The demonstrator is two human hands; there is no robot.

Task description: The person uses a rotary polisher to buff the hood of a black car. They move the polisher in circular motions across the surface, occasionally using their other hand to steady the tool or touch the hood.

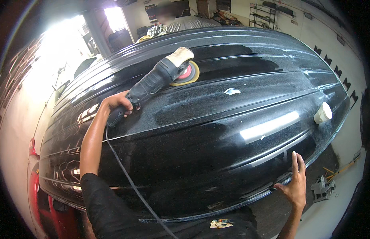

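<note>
My left hand (pixel 120 104) is wrapped round the rear handle of a black electric polisher (pixel 151 81). Its round yellow-edged pad (pixel 191 75) is tipped up on its side; I cannot tell whether it touches the ribbed, glossy black vehicle roof (pixel 201 135). From the handle a dark cord (pixel 131 181) runs down across my body. Over the roof's near right edge hovers my right hand (pixel 295 187), fingers apart and holding nothing. A white blob of paste (pixel 232 91) lies on the roof, right of the pad. Pale dusty haze covers parts of the surface.
A white cup (pixel 323 113) stands at the roof's right side. Beyond the far edge is another person (pixel 161 24) beside a covered vehicle (pixel 193 23). A red machine (pixel 41 203) is at the lower left. Shelving (pixel 262 15) lines the back wall.
</note>
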